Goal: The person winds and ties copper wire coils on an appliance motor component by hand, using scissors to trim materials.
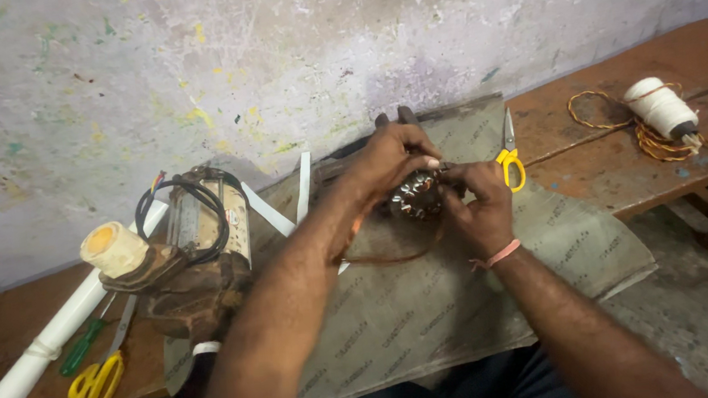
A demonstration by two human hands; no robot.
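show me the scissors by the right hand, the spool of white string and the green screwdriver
scissors (509, 161), head view, on the yellow handle
spool of white string (659, 105), head view, on the wound string
green screwdriver (81, 348), head view, on the green handle

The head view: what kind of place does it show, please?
Probably a small motor repair workshop. Both hands, left hand and right hand, hold a motor stator with copper windings over a grey insulation sheet on a worn wooden bench. An old pump motor and yellow-handled scissors lie nearby.
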